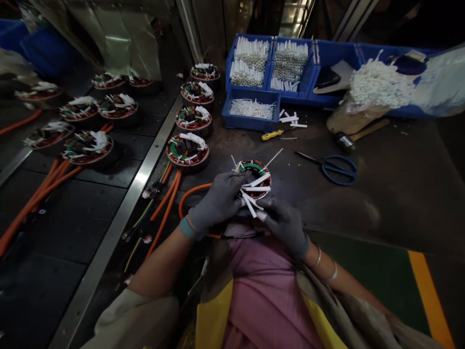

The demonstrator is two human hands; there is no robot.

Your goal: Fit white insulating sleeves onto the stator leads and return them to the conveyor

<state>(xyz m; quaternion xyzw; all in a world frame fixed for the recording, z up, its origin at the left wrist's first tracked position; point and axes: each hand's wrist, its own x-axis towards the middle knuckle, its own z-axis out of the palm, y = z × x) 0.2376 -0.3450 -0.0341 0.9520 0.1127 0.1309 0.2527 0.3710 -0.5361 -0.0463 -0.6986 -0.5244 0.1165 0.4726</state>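
Note:
In grey gloves, my left hand (217, 201) grips the rim of a round motor stator (254, 173) with coloured windings, held low in front of my chest. Several white insulating sleeves (254, 189) stick out of the stator at different angles. My right hand (285, 227) pinches the stator's near side, where the sleeves bunch together. Its fingertips and the sleeves hide the near part of the windings. An orange cable (191, 196) curves from the stator beneath my left wrist.
Several finished stators (188, 150) stand on the bench at left, with orange cables beside them. Blue bins (250, 109) of white sleeves sit ahead. Scissors (336, 169), a hammer (358, 136), a yellow-handled tool (272, 134) and a sack of white pieces (379, 87) lie to the right.

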